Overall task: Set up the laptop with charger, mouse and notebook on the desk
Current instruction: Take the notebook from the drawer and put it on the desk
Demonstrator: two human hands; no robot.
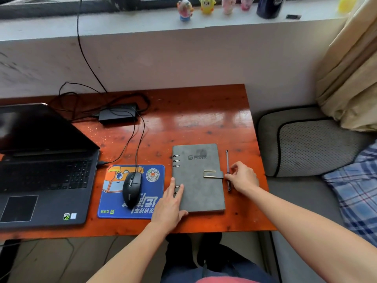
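A grey ring-bound notebook (201, 184) lies closed on the red-brown desk (195, 119), to the right of a blue mouse pad (114, 203). A black wired mouse (131, 189) sits on the pad. The open dark laptop (44, 176) stands at the left, with a cable plugged into its right side. The black charger brick (117, 115) lies behind it among loops of cable. My left hand (170, 205) rests flat on the notebook's ring edge, fingers straight. My right hand (242, 176) pinches the tab of the notebook's strap clasp. A pen (227, 160) lies beside the notebook's right edge.
A white wall and sill rise behind the desk, with small figurines (206, 6) and a dark bottle (269, 7) on the sill. A grey cushioned seat (306, 144), a checked cloth (355, 193) and a curtain (350, 68) are at the right.
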